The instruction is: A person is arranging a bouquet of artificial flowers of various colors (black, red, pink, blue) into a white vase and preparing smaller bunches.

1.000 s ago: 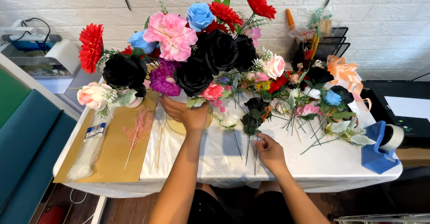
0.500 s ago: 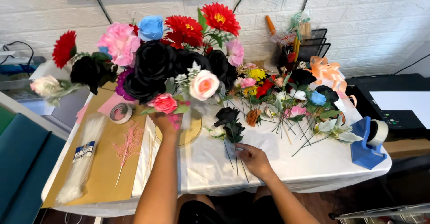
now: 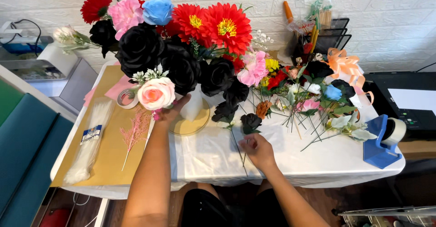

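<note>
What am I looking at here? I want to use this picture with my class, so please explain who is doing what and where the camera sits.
The camera sits on a person's head and looks down at their two bare hands; no machine is involved. The left hand holds a big bouquet of black, red, pink and blue artificial flowers at its base, near a white vase. The right hand rests on the white tablecloth, pinching the stem of a single black flower. To the right lie loose flowers and a blue tape dispenser. On the left, a brown paper sheet carries a bag of cable ties, a pink sprig and a tape roll.
</note>
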